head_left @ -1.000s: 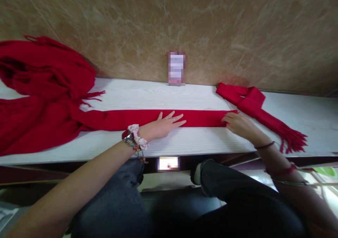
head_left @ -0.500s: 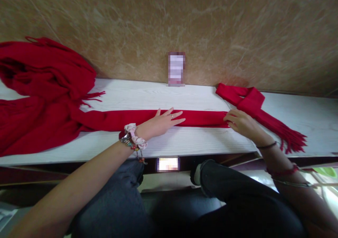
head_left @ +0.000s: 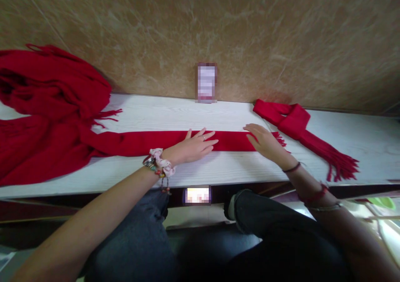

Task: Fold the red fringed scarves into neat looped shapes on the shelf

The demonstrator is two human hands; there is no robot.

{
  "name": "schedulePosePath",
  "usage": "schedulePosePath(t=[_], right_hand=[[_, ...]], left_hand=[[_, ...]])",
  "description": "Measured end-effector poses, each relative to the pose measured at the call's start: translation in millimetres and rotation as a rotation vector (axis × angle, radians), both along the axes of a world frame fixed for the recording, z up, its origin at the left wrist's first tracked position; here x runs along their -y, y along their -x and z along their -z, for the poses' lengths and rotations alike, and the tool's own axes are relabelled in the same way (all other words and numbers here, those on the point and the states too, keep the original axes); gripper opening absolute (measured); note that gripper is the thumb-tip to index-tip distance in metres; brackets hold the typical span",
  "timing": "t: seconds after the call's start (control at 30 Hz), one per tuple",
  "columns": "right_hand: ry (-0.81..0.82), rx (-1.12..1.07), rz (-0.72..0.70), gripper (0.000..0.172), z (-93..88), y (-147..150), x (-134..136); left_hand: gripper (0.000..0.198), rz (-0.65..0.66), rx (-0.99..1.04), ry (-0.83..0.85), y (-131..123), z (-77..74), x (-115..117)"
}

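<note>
A long red scarf (head_left: 134, 143) is stretched along the white tabletop (head_left: 175, 113), its fringed end pointing right. My left hand (head_left: 195, 145) lies on the scarf near the middle, fingers spread and a ring on one of them. Over the scarf, just short of its fringe, is my right hand (head_left: 262, 141), its fingers extended and thumb apart, gripping nothing; whether it touches the cloth I cannot tell. Beyond it, a second red scarf (head_left: 295, 117) rests folded at an angle, fringe toward the front right. At the left, red fabric (head_left: 59, 86) is piled in a loose heap.
A brown marbled wall (head_left: 140, 36) rises behind the table. Against it stands a blurred-out phone-like object (head_left: 206, 83). Another bright blurred item (head_left: 197, 195) sits below the front edge, near my legs (head_left: 131, 232). Something green (head_left: 383, 202) shows at the lower right.
My right hand has moved left from the scarf's end, its fingers opening out, and the fringe now shows. My left hand stays in place on the scarf.
</note>
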State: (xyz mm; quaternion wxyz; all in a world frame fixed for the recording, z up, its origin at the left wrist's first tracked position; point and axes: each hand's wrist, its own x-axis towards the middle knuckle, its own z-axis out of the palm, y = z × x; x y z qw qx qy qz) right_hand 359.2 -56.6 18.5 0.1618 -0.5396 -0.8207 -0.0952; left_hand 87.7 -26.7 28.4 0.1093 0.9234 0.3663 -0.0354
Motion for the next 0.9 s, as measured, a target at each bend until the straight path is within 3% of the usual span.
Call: schedulePosePath(t=[0.1,0.23,0.4,0.6,0.73,0.9], right_hand=[[0.122,0.092,-0.008,0.046,17.8,19.5,-6.6],[0.229,0.224,-0.025,0.049,27.3,14.4,-5.6],[0.221,0.221,0.001,0.049,27.8,-14.3,-5.0],[0.268,0.205,-0.002,0.048,30.2,-30.1,-10.1],[0.169,0.097,0.029,0.046,19.9,-3.3,-10.2],[0.151,0.074,-0.247,0.047,8.2,55.2,-8.5]], left_hand=[[0.048,0.025,0.021,-0.067,-2.1,11.5,-3.3],[0.049,0.023,-0.005,-0.070,6.6,20.7,-7.4],[0.054,-0.022,-0.053,-0.003,27.2,12.5,-5.5],[0.063,-0.081,-0.120,-0.077,60.9,9.0,-4.0],[0.054,-0.062,-0.116,-0.135,81.6,9.5,-6.4],[0.045,0.083,-0.048,-0.260,96.9,6.7,-7.9]])
